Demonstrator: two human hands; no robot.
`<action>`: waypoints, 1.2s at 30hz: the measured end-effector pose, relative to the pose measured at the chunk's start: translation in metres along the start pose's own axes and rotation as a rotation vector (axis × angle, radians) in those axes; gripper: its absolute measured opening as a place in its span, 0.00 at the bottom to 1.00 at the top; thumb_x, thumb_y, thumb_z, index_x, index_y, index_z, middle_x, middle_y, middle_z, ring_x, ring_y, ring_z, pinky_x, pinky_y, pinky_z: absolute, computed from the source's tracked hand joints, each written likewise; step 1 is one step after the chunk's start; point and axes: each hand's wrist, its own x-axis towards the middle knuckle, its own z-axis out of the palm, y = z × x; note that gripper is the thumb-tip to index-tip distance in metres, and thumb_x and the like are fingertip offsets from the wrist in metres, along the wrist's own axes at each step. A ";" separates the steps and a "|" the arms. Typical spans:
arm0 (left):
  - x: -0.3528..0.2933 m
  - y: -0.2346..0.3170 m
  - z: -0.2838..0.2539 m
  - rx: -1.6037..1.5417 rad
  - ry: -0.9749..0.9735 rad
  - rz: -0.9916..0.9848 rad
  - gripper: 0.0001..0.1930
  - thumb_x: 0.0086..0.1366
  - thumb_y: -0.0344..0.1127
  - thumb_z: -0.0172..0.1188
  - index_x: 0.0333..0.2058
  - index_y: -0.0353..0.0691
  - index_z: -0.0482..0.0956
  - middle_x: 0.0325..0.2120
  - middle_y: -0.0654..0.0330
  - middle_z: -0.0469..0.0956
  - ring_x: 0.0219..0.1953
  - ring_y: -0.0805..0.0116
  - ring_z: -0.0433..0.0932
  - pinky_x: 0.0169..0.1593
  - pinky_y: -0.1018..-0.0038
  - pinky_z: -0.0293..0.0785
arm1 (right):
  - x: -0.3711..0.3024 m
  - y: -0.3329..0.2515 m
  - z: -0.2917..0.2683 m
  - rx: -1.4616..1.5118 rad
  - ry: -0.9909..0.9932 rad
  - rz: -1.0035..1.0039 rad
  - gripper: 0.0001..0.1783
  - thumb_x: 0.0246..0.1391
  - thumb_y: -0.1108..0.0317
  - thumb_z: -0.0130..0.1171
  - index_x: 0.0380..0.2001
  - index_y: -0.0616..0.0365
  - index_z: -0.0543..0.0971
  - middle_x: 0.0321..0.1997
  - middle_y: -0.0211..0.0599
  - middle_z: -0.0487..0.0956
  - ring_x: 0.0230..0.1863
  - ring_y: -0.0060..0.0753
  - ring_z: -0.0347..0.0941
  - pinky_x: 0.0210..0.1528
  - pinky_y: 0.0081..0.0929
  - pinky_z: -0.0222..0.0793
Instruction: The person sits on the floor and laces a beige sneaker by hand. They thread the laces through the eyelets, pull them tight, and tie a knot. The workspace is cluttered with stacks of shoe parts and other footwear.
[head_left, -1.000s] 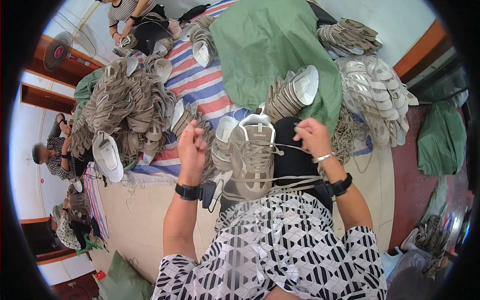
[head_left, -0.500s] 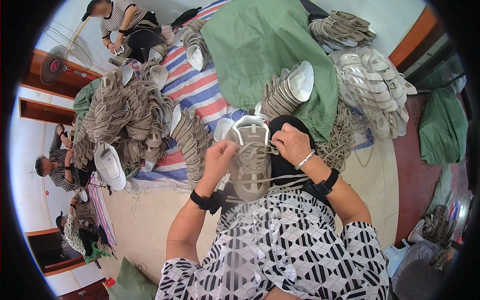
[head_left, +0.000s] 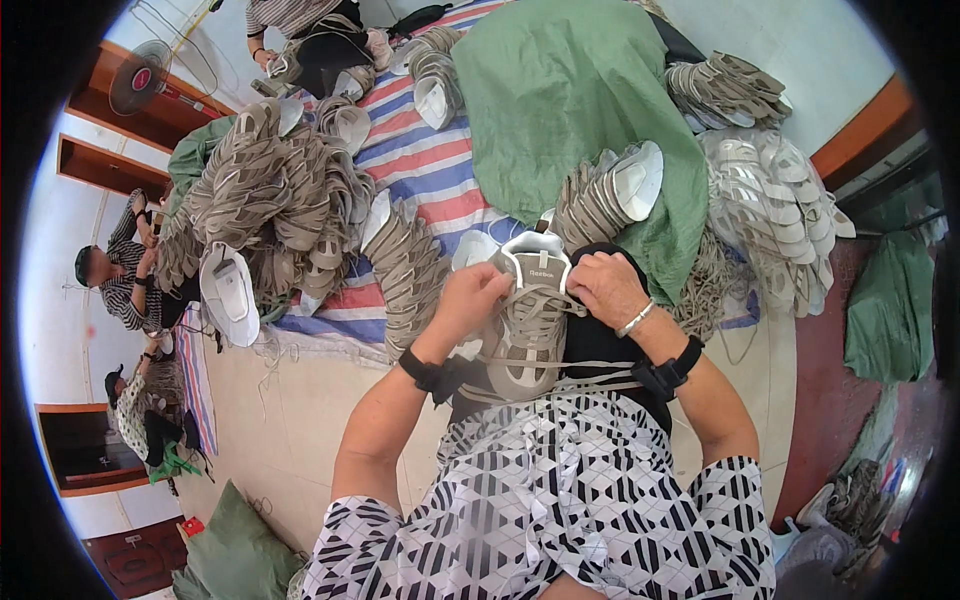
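Note:
A beige shoe upper (head_left: 521, 350) with a white-lined collar lies on my lap, its toe toward me. A flat beige shoelace (head_left: 541, 302) crosses its front through the eyelets, and long loose lace strands lie across my lap below. On the upper's left edge, close to the top eyelets, my left hand (head_left: 473, 300) pinches with closed fingers. Opposite it, my right hand (head_left: 607, 290) is closed at the right eyelet edge, where its fingertips pinch the lace; the exact grip is partly hidden by the fingers.
Stacks of nested uppers (head_left: 410, 270) and a large heap (head_left: 270, 180) lie on a striped sheet (head_left: 420, 165). A green cloth (head_left: 560, 90) covers the far middle; more uppers (head_left: 775, 210) and bundled laces (head_left: 708, 285) sit right. Several people work at left, near a fan (head_left: 140, 78).
The whole view has shifted, so the surroundings appear farther right. My hands stay at the upper's two eyelet edges, with the right fingers drawn in closer to the edge.

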 end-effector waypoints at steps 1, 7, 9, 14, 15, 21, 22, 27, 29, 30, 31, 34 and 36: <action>0.001 0.007 -0.002 0.286 0.075 0.117 0.08 0.58 0.36 0.58 0.24 0.38 0.77 0.23 0.62 0.77 0.26 0.66 0.74 0.30 0.71 0.67 | 0.002 0.004 0.000 0.046 -0.013 0.000 0.02 0.45 0.67 0.59 0.25 0.50 0.76 0.27 0.31 0.73 0.38 0.35 0.70 0.35 0.35 0.63; 0.016 0.044 -0.014 0.697 0.085 0.544 0.09 0.55 0.36 0.56 0.21 0.37 0.74 0.21 0.56 0.75 0.27 0.54 0.73 0.31 0.65 0.67 | 0.016 0.003 -0.012 -0.113 0.106 -0.290 0.09 0.40 0.75 0.58 0.28 0.52 0.76 0.40 0.35 0.71 0.40 0.39 0.71 0.40 0.33 0.69; 0.019 0.018 -0.007 0.382 -0.004 0.328 0.10 0.57 0.36 0.56 0.21 0.35 0.74 0.20 0.57 0.74 0.25 0.58 0.73 0.30 0.66 0.67 | 0.019 0.006 -0.010 -0.090 -0.024 -0.227 0.09 0.40 0.75 0.58 0.28 0.51 0.76 0.40 0.33 0.71 0.41 0.39 0.71 0.39 0.33 0.69; 0.008 -0.005 -0.007 -0.078 -0.122 -0.010 0.12 0.60 0.38 0.54 0.24 0.34 0.74 0.17 0.62 0.71 0.23 0.75 0.68 0.28 0.74 0.66 | 0.023 0.008 -0.008 -0.085 -0.123 -0.192 0.05 0.42 0.69 0.59 0.27 0.49 0.78 0.38 0.34 0.72 0.43 0.39 0.70 0.40 0.34 0.70; 0.007 -0.005 -0.001 0.018 -0.035 0.015 0.11 0.59 0.38 0.56 0.24 0.35 0.75 0.18 0.61 0.73 0.22 0.70 0.70 0.28 0.73 0.66 | 0.024 0.009 -0.008 -0.081 -0.173 -0.170 0.05 0.43 0.68 0.59 0.28 0.48 0.79 0.38 0.34 0.72 0.43 0.40 0.70 0.41 0.36 0.69; 0.021 0.022 -0.013 0.334 -0.060 0.312 0.11 0.54 0.40 0.63 0.26 0.38 0.77 0.19 0.60 0.74 0.21 0.64 0.71 0.27 0.73 0.66 | 0.051 -0.012 -0.024 -0.235 -0.543 0.145 0.11 0.50 0.63 0.54 0.33 0.52 0.82 0.41 0.39 0.76 0.47 0.43 0.70 0.46 0.47 0.63; 0.024 0.017 -0.019 0.160 -0.187 0.166 0.11 0.54 0.40 0.63 0.26 0.38 0.77 0.19 0.61 0.74 0.20 0.67 0.70 0.26 0.74 0.65 | 0.047 -0.009 -0.007 -0.267 -0.489 0.132 0.07 0.47 0.62 0.57 0.30 0.47 0.81 0.41 0.33 0.75 0.47 0.41 0.68 0.43 0.43 0.62; 0.009 -0.008 -0.013 -0.415 -0.204 -0.124 0.12 0.62 0.40 0.58 0.26 0.38 0.77 0.22 0.74 0.71 0.25 0.83 0.65 0.29 0.83 0.62 | 0.050 -0.009 -0.007 -0.032 -0.426 0.161 0.09 0.47 0.65 0.55 0.30 0.56 0.81 0.36 0.42 0.78 0.45 0.43 0.72 0.43 0.46 0.66; 0.004 -0.013 -0.014 -0.506 -0.202 -0.136 0.10 0.63 0.39 0.58 0.28 0.38 0.77 0.24 0.73 0.72 0.26 0.84 0.66 0.31 0.84 0.62 | 0.057 0.011 -0.001 0.311 -0.182 0.321 0.08 0.45 0.66 0.56 0.28 0.57 0.81 0.34 0.43 0.77 0.43 0.41 0.73 0.42 0.42 0.67; 0.004 -0.014 -0.012 -0.554 -0.200 -0.143 0.09 0.63 0.38 0.58 0.29 0.38 0.77 0.24 0.73 0.72 0.27 0.84 0.66 0.32 0.84 0.62 | 0.061 0.026 0.000 0.479 -0.056 0.396 0.08 0.44 0.66 0.57 0.28 0.57 0.80 0.33 0.43 0.77 0.42 0.40 0.73 0.41 0.40 0.68; 0.000 -0.009 -0.013 -0.579 -0.200 -0.167 0.08 0.63 0.37 0.57 0.31 0.38 0.78 0.27 0.72 0.73 0.28 0.85 0.67 0.34 0.85 0.63 | 0.069 0.037 -0.008 0.580 0.139 0.539 0.07 0.44 0.67 0.58 0.27 0.57 0.80 0.33 0.43 0.77 0.40 0.39 0.73 0.41 0.36 0.69; -0.001 -0.013 -0.006 -0.679 -0.148 -0.157 0.08 0.63 0.37 0.57 0.32 0.38 0.78 0.28 0.72 0.74 0.29 0.85 0.68 0.35 0.86 0.64 | 0.083 0.061 -0.015 0.237 0.442 0.393 0.06 0.43 0.67 0.59 0.26 0.56 0.80 0.32 0.43 0.78 0.37 0.38 0.74 0.41 0.32 0.69; -0.001 -0.016 -0.007 -0.670 -0.155 -0.157 0.07 0.62 0.36 0.58 0.31 0.38 0.78 0.27 0.71 0.74 0.29 0.84 0.68 0.36 0.86 0.65 | 0.080 0.057 -0.005 0.222 0.308 0.227 0.06 0.43 0.67 0.59 0.26 0.55 0.80 0.34 0.43 0.78 0.39 0.39 0.74 0.42 0.32 0.69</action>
